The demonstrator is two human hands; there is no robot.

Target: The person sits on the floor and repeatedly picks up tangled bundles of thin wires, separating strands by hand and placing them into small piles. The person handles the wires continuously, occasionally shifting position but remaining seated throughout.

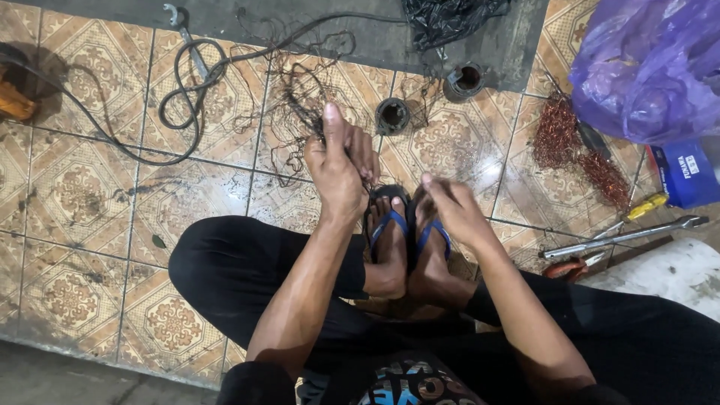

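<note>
The person sat on the patterned beige ceramic tile floor [82,195] with both knees drawn outward and both feet together in blue-strapped black flip-flop sandals [409,225].

Left hand [339,169]: raised just beyond the toes, fingers curled tight in a fist around a strand of thin dark tangled wire [300,112], thumb extended straight up. The wire ran from the fist into a loose snarl that spread over the tiles directly ahead of the hand.

Right hand [454,210]: positioned above the right foot, beside the left hand but apart from it. The fingers were drawn close together and blurred; whether they gripped a strand could not be determined.

Surrounding items:
- Two short dark cylindrical metal motor cores [392,116] stood on the tiles beyond the wire snarl, near each other.
- A black rubber-sheathed cable [180,97] looped across the floor on the left.
- Bundles of bright reddish copper wire [559,135] lay to the right, near a large translucent purple plastic bag [649,67].
- A long silver metal hand tool [622,236] and a yellow-handled screwdriver [645,206] lay just beyond the right knee.
- A crumpled black plastic bag [446,15] rested at the far edge.
</note>
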